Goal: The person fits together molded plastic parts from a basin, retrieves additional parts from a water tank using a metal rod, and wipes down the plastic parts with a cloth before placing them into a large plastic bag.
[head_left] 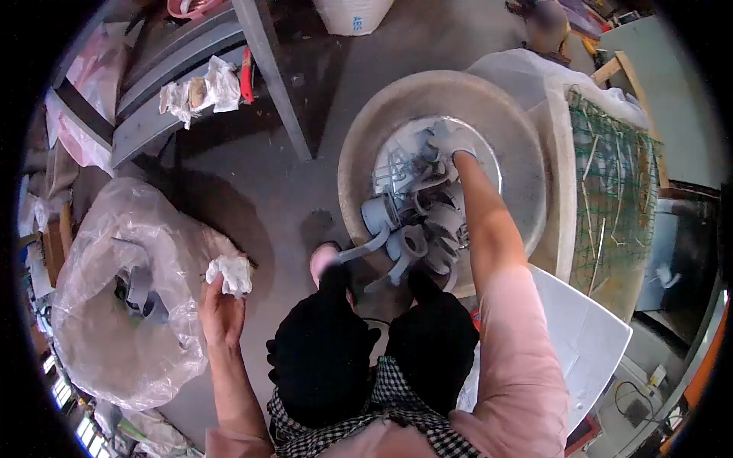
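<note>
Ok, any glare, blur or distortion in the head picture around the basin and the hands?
Head view: strong fisheye bending, corners black; head view: bright glare along the inside of the basin; head view: right hand washed out, indistinct beside the grey parts; head view: left hand reads more clearly.

My feed bends straight edges towards black corners. Light is soft and rather dim; windows [61, 391] glare at lower left, the bag [130, 206] shines, shadow darkens the floor [244, 179], and the right hand [450, 143] blurs.
</note>
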Action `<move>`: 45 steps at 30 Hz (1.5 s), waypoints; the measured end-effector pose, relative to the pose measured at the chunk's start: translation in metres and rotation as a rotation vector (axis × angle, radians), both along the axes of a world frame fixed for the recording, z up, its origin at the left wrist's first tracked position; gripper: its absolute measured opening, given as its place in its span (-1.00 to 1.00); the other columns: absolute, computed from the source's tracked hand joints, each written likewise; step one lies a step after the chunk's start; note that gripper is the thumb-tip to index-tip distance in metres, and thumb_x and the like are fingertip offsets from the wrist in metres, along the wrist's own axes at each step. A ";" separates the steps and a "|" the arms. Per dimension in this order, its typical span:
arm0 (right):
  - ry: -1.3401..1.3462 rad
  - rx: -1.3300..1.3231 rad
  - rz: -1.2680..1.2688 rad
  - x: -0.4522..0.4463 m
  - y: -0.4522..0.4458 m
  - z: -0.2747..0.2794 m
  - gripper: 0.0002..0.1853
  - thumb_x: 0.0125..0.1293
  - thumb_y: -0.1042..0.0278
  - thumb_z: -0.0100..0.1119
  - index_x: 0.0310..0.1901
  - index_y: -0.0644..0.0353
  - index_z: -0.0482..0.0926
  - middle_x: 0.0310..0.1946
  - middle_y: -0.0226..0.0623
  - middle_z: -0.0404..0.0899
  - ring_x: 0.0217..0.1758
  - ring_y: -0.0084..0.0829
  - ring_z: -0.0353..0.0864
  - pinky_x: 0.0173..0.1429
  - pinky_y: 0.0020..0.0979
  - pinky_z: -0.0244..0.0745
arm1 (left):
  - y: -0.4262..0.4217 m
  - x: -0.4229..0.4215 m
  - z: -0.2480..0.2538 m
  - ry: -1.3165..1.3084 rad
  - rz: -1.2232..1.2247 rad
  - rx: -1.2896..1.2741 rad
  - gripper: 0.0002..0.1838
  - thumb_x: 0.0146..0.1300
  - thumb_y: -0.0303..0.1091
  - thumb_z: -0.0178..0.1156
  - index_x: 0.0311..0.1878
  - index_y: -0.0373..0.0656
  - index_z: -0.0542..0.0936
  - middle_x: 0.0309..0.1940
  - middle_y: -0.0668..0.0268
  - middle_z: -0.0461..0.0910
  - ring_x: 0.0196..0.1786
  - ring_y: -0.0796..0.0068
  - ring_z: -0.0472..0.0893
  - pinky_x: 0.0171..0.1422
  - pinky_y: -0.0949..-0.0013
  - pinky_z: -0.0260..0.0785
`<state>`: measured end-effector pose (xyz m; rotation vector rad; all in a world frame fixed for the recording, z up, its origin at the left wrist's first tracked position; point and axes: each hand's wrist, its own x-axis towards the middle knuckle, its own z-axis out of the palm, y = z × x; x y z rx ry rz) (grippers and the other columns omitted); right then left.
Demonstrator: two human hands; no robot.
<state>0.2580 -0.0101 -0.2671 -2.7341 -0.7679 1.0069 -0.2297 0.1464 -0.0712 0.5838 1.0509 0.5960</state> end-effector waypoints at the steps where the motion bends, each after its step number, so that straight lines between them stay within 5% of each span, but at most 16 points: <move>1: 0.050 -0.035 -0.037 -0.003 0.005 0.007 -0.39 0.10 -0.11 0.15 0.11 0.13 0.52 0.04 0.03 0.54 0.07 -0.04 0.55 0.19 -0.19 0.40 | 0.000 0.007 -0.001 0.013 -0.057 0.020 -0.56 0.34 -0.36 0.04 0.24 -0.29 0.31 0.13 0.08 0.47 0.13 0.24 0.48 0.09 0.27 0.35; 5: 0.003 -0.068 -0.030 -0.001 -0.002 -0.013 -0.40 0.00 0.10 0.21 0.11 0.19 0.46 -0.01 0.04 0.56 0.11 0.01 0.52 0.19 -0.14 0.41 | 0.003 0.019 0.008 0.073 -0.048 0.042 -0.57 0.35 -0.37 0.01 0.25 -0.28 0.31 0.15 0.12 0.45 0.15 0.25 0.47 0.09 0.24 0.34; 7: -0.025 0.290 -0.182 -0.012 -0.009 0.017 -0.50 -0.05 0.21 0.31 0.00 0.15 0.58 -0.05 0.09 0.58 0.04 -0.02 0.57 0.12 -0.18 0.43 | 0.006 0.015 0.008 0.009 -0.046 0.056 -0.56 0.36 -0.37 0.02 0.27 -0.27 0.29 0.16 0.14 0.45 0.16 0.25 0.47 0.10 0.22 0.35; 9: -0.161 0.356 -0.164 -0.044 -0.018 0.075 -0.45 -0.07 0.18 0.33 0.02 0.17 0.54 -0.13 0.06 0.60 -0.02 -0.02 0.59 0.09 -0.18 0.44 | 0.002 0.011 0.014 -0.057 -0.034 0.046 -0.55 0.36 -0.36 0.04 0.28 -0.26 0.28 0.18 0.16 0.44 0.16 0.25 0.47 0.10 0.21 0.36; 16: -0.556 0.905 0.788 -0.158 -0.014 0.233 -0.46 0.06 0.23 0.17 0.13 0.16 0.40 -0.07 0.09 0.49 -0.10 0.00 0.58 -0.13 -0.16 0.53 | -0.015 0.035 0.058 -0.493 -0.215 0.117 -0.36 0.24 -0.23 0.21 0.32 -0.24 0.23 0.32 -0.05 0.26 0.34 0.17 0.32 0.35 0.24 0.22; 20: -0.525 1.150 0.877 -0.238 0.007 0.285 -0.44 -0.06 0.27 0.22 0.06 0.23 0.46 -0.27 -0.07 0.58 -0.47 -0.14 0.64 -0.40 -0.26 0.59 | -0.010 0.024 0.091 -0.674 -0.320 0.211 -0.36 0.19 -0.20 0.26 0.27 -0.30 0.30 0.29 -0.09 0.30 0.34 0.09 0.33 0.46 0.15 0.09; 27: -0.399 1.078 1.134 -0.324 0.032 0.302 -0.44 -0.02 0.24 0.24 0.11 0.10 0.47 -0.10 -0.07 0.53 -0.49 -0.16 0.65 -0.47 -0.27 0.60 | 0.003 -0.022 0.102 -0.692 -0.458 0.230 -0.51 0.32 -0.33 0.11 0.25 -0.35 0.31 0.27 -0.02 0.34 0.29 0.07 0.39 0.41 0.07 0.18; 28: -0.142 0.954 1.100 -0.329 0.038 0.303 -0.47 0.06 0.23 0.18 0.14 0.05 0.45 0.00 -0.07 0.48 -0.25 -0.14 0.67 -0.24 -0.23 0.64 | 0.000 -0.029 0.103 -0.649 -0.455 0.256 -0.57 0.34 -0.38 0.09 0.23 -0.33 0.35 0.20 0.05 0.42 0.23 0.18 0.45 0.36 0.16 0.25; 29: -0.143 0.959 1.111 -0.333 0.041 0.306 -0.47 0.06 0.23 0.18 0.14 0.05 0.45 0.00 -0.07 0.48 -0.25 -0.14 0.67 -0.24 -0.23 0.64 | -0.005 -0.036 0.103 -0.608 -0.451 0.283 -0.62 0.35 -0.43 0.07 0.20 -0.32 0.38 0.12 0.11 0.49 0.17 0.30 0.51 0.30 0.25 0.33; 31: 0.361 0.931 0.879 -0.350 0.044 0.325 -0.43 0.03 0.34 0.21 0.17 0.02 0.41 0.10 -0.08 0.42 0.11 -0.07 0.51 0.09 -0.15 0.53 | -0.013 -0.050 0.118 -0.646 -0.451 0.340 -0.63 0.34 -0.45 0.07 0.19 -0.31 0.39 0.20 0.17 0.44 0.20 0.34 0.48 0.35 0.26 0.28; 32: -0.145 0.989 1.349 -0.341 0.042 0.314 -0.26 -0.12 0.44 0.32 0.23 -0.02 0.36 0.20 -0.08 0.33 0.31 0.00 0.29 0.30 -0.11 0.34 | -0.016 -0.056 0.118 -0.633 -0.447 0.390 -0.67 0.35 -0.41 0.07 0.14 -0.28 0.41 0.26 0.10 0.36 0.22 0.28 0.46 0.33 0.23 0.29; 33: -0.049 0.992 1.269 -0.353 0.040 0.323 -0.11 -0.29 0.50 0.40 0.25 -0.05 0.33 0.26 -0.13 0.27 0.32 0.07 0.27 0.28 -0.13 0.37 | -0.018 -0.061 0.119 -0.619 -0.445 0.441 -0.71 0.35 -0.38 0.07 0.09 -0.24 0.42 0.33 0.03 0.28 0.24 0.22 0.44 0.30 0.20 0.30; 35: -0.026 0.973 1.113 -0.365 0.034 0.328 -0.04 -0.27 0.43 0.46 0.30 -0.08 0.22 0.26 -0.04 0.25 0.33 0.09 0.26 0.27 -0.15 0.39 | -0.020 -0.069 0.118 -0.639 -0.445 0.483 -0.69 0.35 -0.43 0.08 0.12 -0.28 0.43 0.27 0.16 0.37 0.25 0.38 0.43 0.33 0.30 0.26; 36: -0.031 0.974 1.122 -0.370 0.033 0.324 -0.04 -0.27 0.43 0.46 0.30 -0.08 0.22 0.26 -0.04 0.25 0.33 0.09 0.26 0.27 -0.15 0.39 | -0.021 -0.070 0.115 -0.657 -0.450 0.555 -0.81 0.34 -0.42 0.10 -0.04 -0.25 0.45 0.26 0.17 0.38 0.22 0.44 0.42 0.30 0.33 0.25; 42: 0.079 1.408 0.349 -0.409 0.053 0.287 -0.33 -0.06 0.40 0.44 0.09 0.20 0.29 -0.02 -0.13 0.35 0.07 -0.26 0.49 0.12 -0.30 0.47 | -0.033 -0.076 0.110 -0.595 -0.431 0.733 -0.92 0.34 -0.46 0.08 -0.14 -0.21 0.45 0.18 0.21 0.42 0.16 0.51 0.41 0.25 0.38 0.24; 45: -0.050 1.183 0.537 -0.410 0.070 0.321 -0.40 -0.09 0.18 0.42 0.03 0.17 0.45 -0.11 -0.13 0.48 0.13 -0.11 0.42 0.24 -0.11 0.33 | -0.033 -0.080 0.107 -0.586 -0.393 0.727 -0.92 0.35 -0.45 0.08 -0.13 -0.21 0.45 0.18 0.22 0.40 0.19 0.51 0.39 0.26 0.39 0.23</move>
